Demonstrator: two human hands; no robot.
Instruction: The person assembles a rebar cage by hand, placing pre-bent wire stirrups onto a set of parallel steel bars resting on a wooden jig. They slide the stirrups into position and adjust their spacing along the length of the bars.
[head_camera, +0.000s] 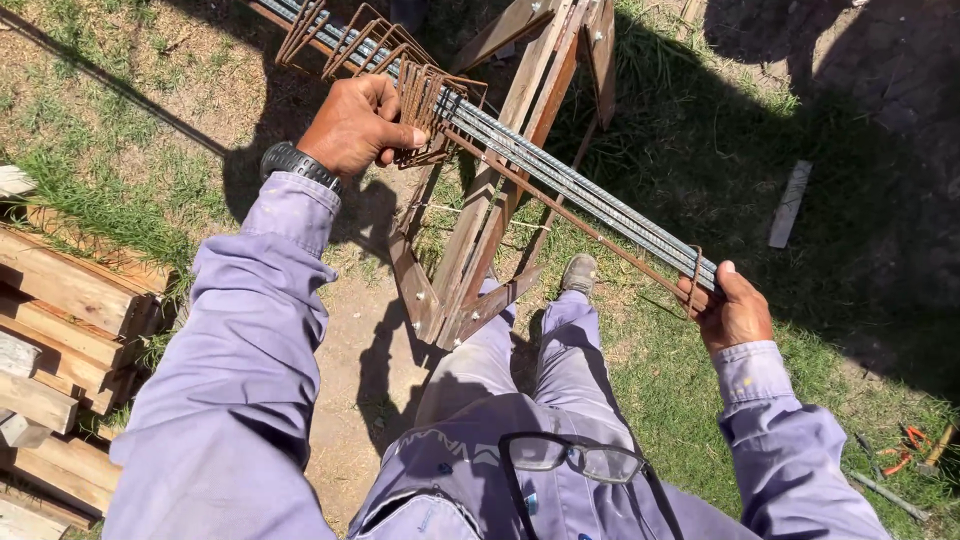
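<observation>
Left hand (352, 125) is up top, fingers curled shut around a bunch of rusty stirrups (425, 100) threaded on the rebar (560, 175). The bars run long and diagonal across the wooden trestle (520, 150), from upper left down toward the right. Right hand (733, 312) grips at the near end, fingers closed on a single stirrup (692, 282) there, thumb pressed on top of the bars. Below, a shoe (579, 272) on trampled grass. Planks (60, 350) stacked at left, pliers (900, 450) lying in the grass at right, glasses (575, 458) hanging on the shirt.
</observation>
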